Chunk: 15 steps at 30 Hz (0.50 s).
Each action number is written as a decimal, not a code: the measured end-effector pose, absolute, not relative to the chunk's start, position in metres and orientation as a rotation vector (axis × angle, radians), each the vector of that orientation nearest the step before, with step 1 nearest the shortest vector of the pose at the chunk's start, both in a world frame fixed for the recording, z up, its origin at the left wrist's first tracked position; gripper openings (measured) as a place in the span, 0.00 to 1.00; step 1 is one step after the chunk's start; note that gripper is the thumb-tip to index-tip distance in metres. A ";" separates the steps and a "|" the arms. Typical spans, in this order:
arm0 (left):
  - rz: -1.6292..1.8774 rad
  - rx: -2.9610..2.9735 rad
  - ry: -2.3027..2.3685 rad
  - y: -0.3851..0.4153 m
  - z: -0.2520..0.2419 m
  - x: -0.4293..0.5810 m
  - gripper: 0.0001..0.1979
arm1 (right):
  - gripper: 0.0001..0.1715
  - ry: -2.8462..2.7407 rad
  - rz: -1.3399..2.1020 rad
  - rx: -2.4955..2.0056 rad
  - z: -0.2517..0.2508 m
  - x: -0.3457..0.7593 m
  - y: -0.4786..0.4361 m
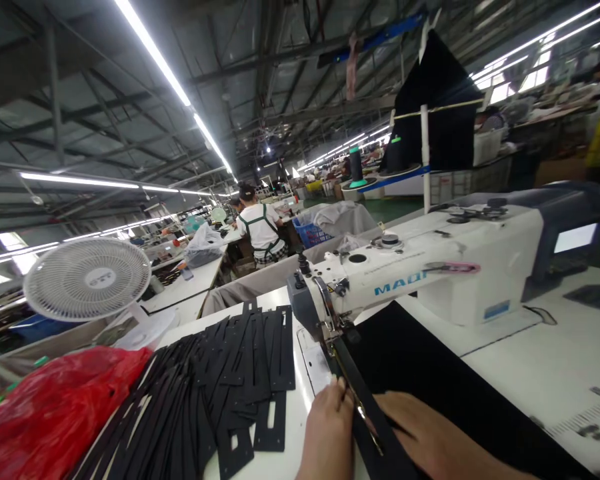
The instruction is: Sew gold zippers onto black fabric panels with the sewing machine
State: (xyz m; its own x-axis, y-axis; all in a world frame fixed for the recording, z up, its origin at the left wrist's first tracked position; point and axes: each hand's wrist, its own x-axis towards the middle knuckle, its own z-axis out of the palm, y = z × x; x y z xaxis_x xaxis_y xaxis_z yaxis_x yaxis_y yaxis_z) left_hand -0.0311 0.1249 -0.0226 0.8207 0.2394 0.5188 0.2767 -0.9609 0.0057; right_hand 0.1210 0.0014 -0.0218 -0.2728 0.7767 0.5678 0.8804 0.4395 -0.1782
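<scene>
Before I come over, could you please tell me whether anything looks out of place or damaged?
Nothing looks spilled or clearly damaged. The black pieces beside the sewing machine lie in a loose heap, crossing at uneven angles, which looks untidy. A pink tool sits against the machine's lettering, partly covering it: an odd spot.

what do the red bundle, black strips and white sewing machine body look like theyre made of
Red bundle: probably thin plastic film, glossy, judging by its crinkles and highlights.
Black strips: perhaps leather-like sheet or stiff fabric, matt, with clean-cut edges; can't tell which.
Machine body: likely painted metal, smooth white with a soft sheen.
</scene>
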 end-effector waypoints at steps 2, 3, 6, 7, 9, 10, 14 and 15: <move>-0.849 -2.904 -0.371 0.121 -0.028 -0.037 0.21 | 0.24 -2.049 -0.405 -1.354 -0.039 0.110 -0.010; -0.845 -2.901 -0.365 0.119 -0.029 -0.039 0.21 | 0.23 -2.025 -0.479 -1.355 -0.045 0.105 -0.012; -0.880 -2.901 -0.362 0.118 -0.027 -0.038 0.20 | 0.23 -1.967 -0.708 -1.313 -0.047 0.093 -0.013; -0.901 -2.899 -0.347 0.117 -0.026 -0.037 0.20 | 0.24 -1.941 -0.792 -1.263 -0.045 0.091 -0.012; -0.951 -2.878 -0.304 0.117 -0.025 -0.034 0.20 | 0.25 -1.901 -0.887 -1.222 -0.043 0.089 -0.013; -0.978 -2.863 -0.282 0.117 -0.026 -0.033 0.19 | 0.25 -1.924 -0.881 -1.242 -0.044 0.089 -0.013; -0.988 -2.845 -0.249 0.117 -0.026 -0.030 0.18 | 0.21 -2.027 -0.805 -1.365 -0.055 0.090 -0.018; -0.967 -2.850 -0.247 0.118 -0.025 -0.030 0.17 | 0.21 -2.009 -0.824 -1.368 -0.057 0.090 -0.018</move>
State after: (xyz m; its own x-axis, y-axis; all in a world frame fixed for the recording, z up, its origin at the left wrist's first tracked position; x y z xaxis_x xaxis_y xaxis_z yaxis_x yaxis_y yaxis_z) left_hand -0.0305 0.1177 -0.0247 0.7825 0.1148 0.6120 0.1926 -0.9793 -0.0626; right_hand 0.0895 -0.0179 -0.0575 -0.3164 0.5931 0.7404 0.9421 0.2878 0.1721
